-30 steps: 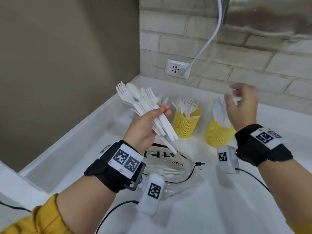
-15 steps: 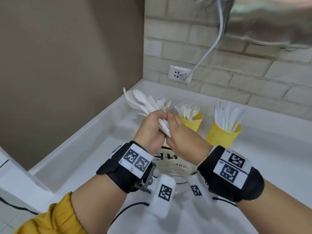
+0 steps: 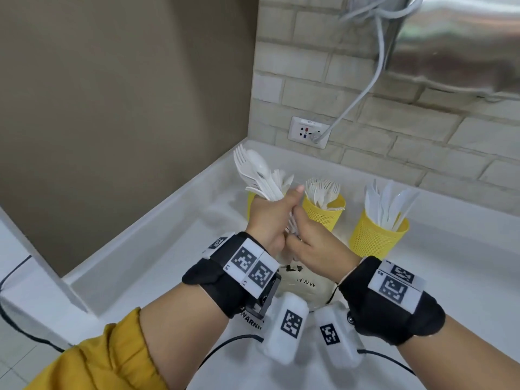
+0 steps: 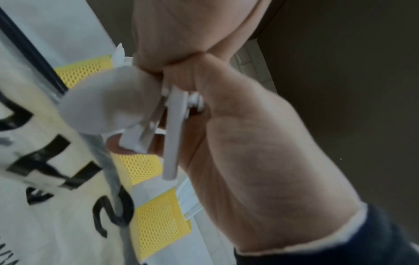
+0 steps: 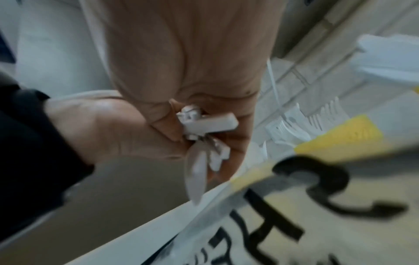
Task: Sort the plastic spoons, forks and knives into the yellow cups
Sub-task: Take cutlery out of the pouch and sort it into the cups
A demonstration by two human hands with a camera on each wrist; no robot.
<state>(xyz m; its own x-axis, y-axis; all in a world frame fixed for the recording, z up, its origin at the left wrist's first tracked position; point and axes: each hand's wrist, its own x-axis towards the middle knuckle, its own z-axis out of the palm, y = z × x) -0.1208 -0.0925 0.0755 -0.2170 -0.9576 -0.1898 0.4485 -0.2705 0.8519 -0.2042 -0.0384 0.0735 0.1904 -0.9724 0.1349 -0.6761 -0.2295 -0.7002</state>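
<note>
My left hand [image 3: 268, 218] grips a bundle of white plastic cutlery [image 3: 257, 175], with fork and spoon heads fanning up and to the left. Just below it, my right hand [image 3: 305, 239] pinches the handle ends [image 5: 209, 123] that stick out under the left fist [image 4: 238, 134]. Three yellow mesh cups stand behind. The left cup [image 3: 251, 202] is mostly hidden by the bundle, the middle cup [image 3: 323, 213] holds forks, and the right cup [image 3: 375, 237] holds knives. Which piece the right fingers hold is hidden.
A clear plastic bag with black lettering [image 3: 305, 281] lies on the white counter [image 3: 450, 277] under both hands. A raised ledge [image 3: 157, 235] and brown wall close the left side. On the brick back wall is a socket [image 3: 308, 132] with a cable.
My right hand left the knife cup on the right and came across to the handle ends under my left hand. Over the last half second both hands have stayed together.
</note>
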